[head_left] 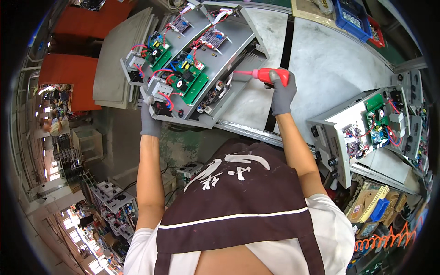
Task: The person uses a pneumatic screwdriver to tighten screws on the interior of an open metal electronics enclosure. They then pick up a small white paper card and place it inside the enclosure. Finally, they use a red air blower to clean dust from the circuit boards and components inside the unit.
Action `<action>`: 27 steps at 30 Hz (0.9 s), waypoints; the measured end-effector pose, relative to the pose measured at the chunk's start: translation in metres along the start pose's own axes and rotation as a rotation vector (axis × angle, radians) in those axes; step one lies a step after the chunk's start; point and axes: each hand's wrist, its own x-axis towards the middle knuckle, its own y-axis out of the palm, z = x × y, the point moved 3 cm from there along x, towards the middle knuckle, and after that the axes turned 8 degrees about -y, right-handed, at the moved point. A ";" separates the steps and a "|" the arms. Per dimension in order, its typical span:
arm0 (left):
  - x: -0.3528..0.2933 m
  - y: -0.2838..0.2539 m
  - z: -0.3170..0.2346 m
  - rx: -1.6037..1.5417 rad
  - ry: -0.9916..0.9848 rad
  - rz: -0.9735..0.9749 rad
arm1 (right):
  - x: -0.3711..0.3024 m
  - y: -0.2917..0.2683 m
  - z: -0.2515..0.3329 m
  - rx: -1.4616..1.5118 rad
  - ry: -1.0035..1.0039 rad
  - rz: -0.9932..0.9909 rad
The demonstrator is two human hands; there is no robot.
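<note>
A red squeeze bottle with a long thin pink nozzle is gripped in my right hand, which wears a grey glove. Its nozzle points left, its tip over the open side of a grey metal chassis. The chassis lies tilted at the table's left end, carrying a green circuit board, a smaller board and red and blue wires. My gloved left hand holds the near left corner of the chassis; some of its fingers are hidden. Behind stands a similar chassis with its own green board.
More assembled units stand at the right, the nearest a grey chassis with knobs. A blue bin and a red bin of small parts sit at the far right. Flat panels lean at the left. An orange coiled hose hangs lower right.
</note>
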 end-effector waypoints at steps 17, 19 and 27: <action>-0.001 -0.002 0.000 0.021 -0.040 -0.046 | 0.043 0.004 0.014 -0.410 -0.487 -0.146; -0.002 0.000 0.000 0.024 -0.048 -0.052 | 0.044 0.002 0.016 -0.401 -0.481 -0.145; -0.003 0.001 0.000 0.025 -0.029 -0.009 | 0.042 0.009 0.030 -0.481 -0.568 -0.101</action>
